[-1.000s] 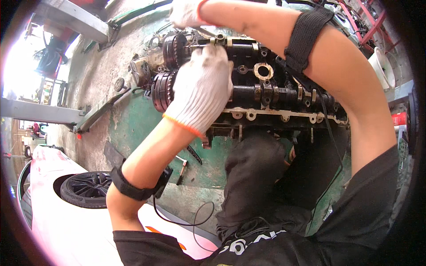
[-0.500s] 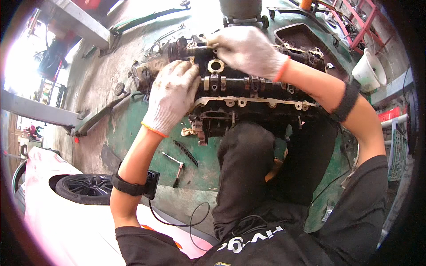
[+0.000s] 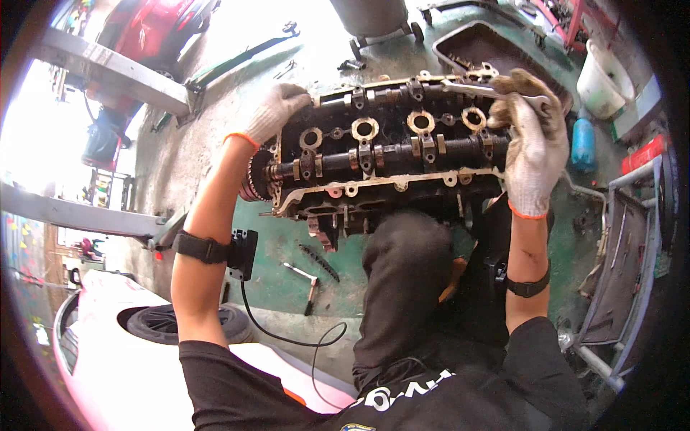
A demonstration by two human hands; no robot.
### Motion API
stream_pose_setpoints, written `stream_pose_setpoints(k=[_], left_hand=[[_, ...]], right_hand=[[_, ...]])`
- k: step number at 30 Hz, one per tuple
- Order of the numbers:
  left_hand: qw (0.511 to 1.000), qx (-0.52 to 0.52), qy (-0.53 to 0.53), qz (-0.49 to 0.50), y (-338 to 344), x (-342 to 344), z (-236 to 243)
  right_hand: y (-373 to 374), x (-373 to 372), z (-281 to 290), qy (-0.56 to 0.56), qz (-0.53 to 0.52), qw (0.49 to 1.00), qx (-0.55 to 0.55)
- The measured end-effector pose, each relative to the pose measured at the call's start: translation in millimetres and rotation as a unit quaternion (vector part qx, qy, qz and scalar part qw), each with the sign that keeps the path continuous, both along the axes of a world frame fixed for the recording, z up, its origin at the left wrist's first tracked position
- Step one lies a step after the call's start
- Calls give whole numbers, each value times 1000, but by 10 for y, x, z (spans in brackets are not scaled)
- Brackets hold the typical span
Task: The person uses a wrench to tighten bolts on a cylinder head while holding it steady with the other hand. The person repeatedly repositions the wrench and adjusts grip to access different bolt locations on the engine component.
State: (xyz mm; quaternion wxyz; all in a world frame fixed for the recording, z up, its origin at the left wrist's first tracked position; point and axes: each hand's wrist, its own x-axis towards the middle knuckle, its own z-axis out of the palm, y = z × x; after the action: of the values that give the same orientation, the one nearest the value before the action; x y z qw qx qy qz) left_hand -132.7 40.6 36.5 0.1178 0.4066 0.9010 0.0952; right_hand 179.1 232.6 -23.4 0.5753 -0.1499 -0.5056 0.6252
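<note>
An engine cylinder head [image 3: 392, 169] lies in front of my knees, its two camshafts [image 3: 334, 161] and a row of pale round plug-hole rims exposed. At its far left corner my left hand [image 3: 269, 113], in a white knitted glove, has its fingers bent round the edge; the fingertips are partly hidden. Above the right end of the head is my right hand [image 3: 532, 140], in a stained glove, closed around a silver wrench [image 3: 471, 88]. The wrench points left over the far camshaft. A toothed sprocket [image 3: 257, 174] shows at the head's left end.
A dark drip tray [image 3: 496, 47] sits behind the head, with a white bucket [image 3: 604, 79] and blue bottle [image 3: 583, 144] to the right. A ratchet-like tool [image 3: 310, 287] lies on the green floor. Lift arms [image 3: 93, 208] and a pale car panel [image 3: 136, 373] are at left.
My right hand has gone from the far left part of the head to its right end, where the wrench now shows. My left hand has shifted to the far left corner. The view has turned.
</note>
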Motion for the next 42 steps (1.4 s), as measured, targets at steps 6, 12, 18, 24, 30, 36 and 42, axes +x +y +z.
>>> stream_pose_setpoints(k=[6,12,18,24,30,36,42], left_hand=[[995,-85,32,-35,194,-52,124],[994,-50,90,-42,172,63,61],[991,-47,121,-17,143,-26,-47],[998,35,-14,-55,43,-96,-10],[993,-3,90,-75,84,-104,-62],[989,-17,127,-72,90,-80,-56],[995,57,-52,-69,-19,-79,13]], right_hand=[[323,259,-243,84,42,993,-77],[415,285,-423,128,95,981,-112],[548,319,-507,100,153,976,-121],[610,369,-560,72,176,964,-186],[657,430,-695,75,173,958,-216],[541,465,-649,49,149,970,-186],[449,441,-468,27,165,971,-173]])
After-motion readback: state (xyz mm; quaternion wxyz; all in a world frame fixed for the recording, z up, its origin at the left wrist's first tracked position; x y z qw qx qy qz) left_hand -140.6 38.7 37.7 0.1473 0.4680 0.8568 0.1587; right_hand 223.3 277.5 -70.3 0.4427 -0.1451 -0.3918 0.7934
